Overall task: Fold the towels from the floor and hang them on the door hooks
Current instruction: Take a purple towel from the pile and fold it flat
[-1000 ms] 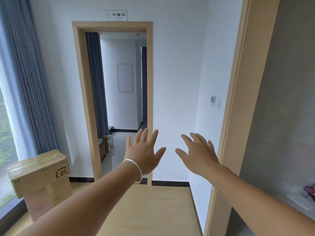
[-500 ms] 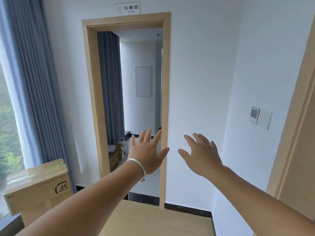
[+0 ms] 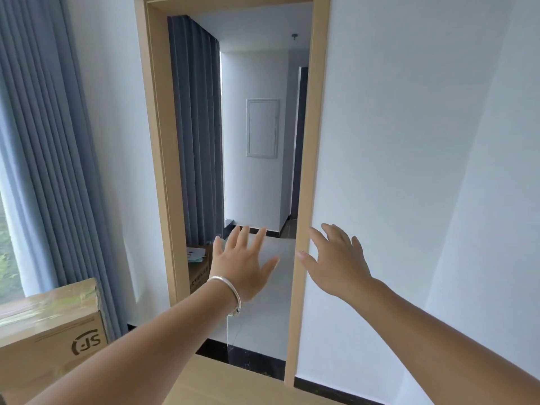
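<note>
Both my hands are stretched out in front of me with fingers spread, holding nothing. My left hand (image 3: 240, 264), with a silver bangle on the wrist, is in front of an open doorway (image 3: 257, 176). My right hand (image 3: 336, 258) is beside it, in front of the doorway's right wooden frame (image 3: 309, 141). No towel, door leaf or hook shows in this view.
Through the doorway lies a white-tiled room with a grey curtain (image 3: 195, 127) and a small box (image 3: 200, 267) on its left. A stacked cardboard box (image 3: 49, 334) stands at my lower left by the window curtain (image 3: 49, 159). White walls flank the doorway.
The doorway has come much closer and now fills the middle of the view; the sign above it and the wall switch have left the frame. My hands stay outstretched and spread.
</note>
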A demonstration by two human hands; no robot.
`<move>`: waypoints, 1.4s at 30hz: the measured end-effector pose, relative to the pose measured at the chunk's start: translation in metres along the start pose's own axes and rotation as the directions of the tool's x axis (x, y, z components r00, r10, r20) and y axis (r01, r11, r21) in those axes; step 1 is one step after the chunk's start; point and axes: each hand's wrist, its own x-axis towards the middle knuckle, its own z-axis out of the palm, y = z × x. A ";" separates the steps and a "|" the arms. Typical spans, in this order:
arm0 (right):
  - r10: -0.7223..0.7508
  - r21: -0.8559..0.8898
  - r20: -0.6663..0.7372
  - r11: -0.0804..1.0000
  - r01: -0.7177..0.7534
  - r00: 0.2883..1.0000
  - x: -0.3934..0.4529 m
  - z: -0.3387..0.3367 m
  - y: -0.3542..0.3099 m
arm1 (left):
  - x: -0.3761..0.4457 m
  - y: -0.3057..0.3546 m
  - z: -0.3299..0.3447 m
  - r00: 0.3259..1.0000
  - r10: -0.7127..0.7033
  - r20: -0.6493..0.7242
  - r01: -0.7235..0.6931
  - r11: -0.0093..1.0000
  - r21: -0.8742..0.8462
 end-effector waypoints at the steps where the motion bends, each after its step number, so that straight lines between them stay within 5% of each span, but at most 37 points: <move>1: -0.011 0.004 0.006 1.000 0.011 1.000 0.021 0.011 -0.005 | 0.017 -0.011 0.010 1.000 -0.013 0.002 0.013 1.000 -0.004; 10: -0.195 0.039 0.059 0.980 0.193 0.979 0.178 0.113 -0.094 | 0.102 -0.149 0.070 0.975 -0.220 0.036 0.218 0.975 0.041; 16: -0.428 0.173 0.135 0.898 0.404 0.894 0.244 0.183 -0.209 | 0.083 -0.266 0.076 0.888 -0.453 0.074 0.442 0.887 0.132; 23: -0.726 0.352 0.137 0.671 0.652 0.673 0.296 0.264 -0.367 | 0.044 -0.406 0.082 0.674 -0.738 0.000 0.715 0.653 0.252; 31: -0.931 0.555 0.136 0.355 0.752 0.339 0.322 0.354 -0.500 | -0.013 -0.485 0.118 0.297 -0.955 -0.025 0.899 0.270 0.344; 36: -0.962 0.606 0.225 0.265 0.750 0.157 0.303 0.414 -0.533 | -0.059 -0.491 0.154 0.088 -0.996 0.023 0.915 0.090 0.392; 42: -0.943 0.612 0.330 0.255 0.749 0.051 0.272 0.479 -0.548 | -0.105 -0.511 0.196 -0.037 -0.998 0.058 0.920 -0.011 0.391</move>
